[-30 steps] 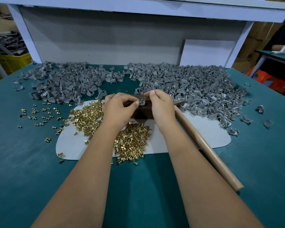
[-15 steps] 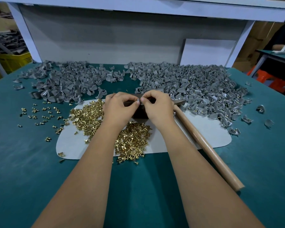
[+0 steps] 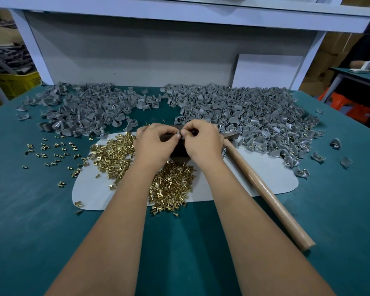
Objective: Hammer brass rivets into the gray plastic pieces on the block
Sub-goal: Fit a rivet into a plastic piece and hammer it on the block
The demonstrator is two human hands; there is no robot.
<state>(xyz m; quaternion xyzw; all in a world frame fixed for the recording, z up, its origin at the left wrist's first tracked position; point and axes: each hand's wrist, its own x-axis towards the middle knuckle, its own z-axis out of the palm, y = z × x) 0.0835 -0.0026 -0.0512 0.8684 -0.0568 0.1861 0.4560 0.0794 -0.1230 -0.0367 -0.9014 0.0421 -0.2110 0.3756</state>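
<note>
Light's even & fairly bright from overhead; soft shadows under my forearms on the surface (image 3: 41, 210). Wide-angle bends edges; far corners beyond my hands (image 3: 179, 144) look soft.

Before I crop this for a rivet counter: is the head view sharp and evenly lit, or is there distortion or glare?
Head view: wide-angle bending bows the shelf and stretches the forearms at the bottom edge; light is soft and even, with faint shadows under the hammer handle; the brass rivets glint but are not blown out; where the left hand and right hand meet, the detail is too small to resolve.

Brass-gold rivets (image 3: 113, 154), gray pieces (image 3: 244, 112), teal table (image 3: 30, 210)
</note>
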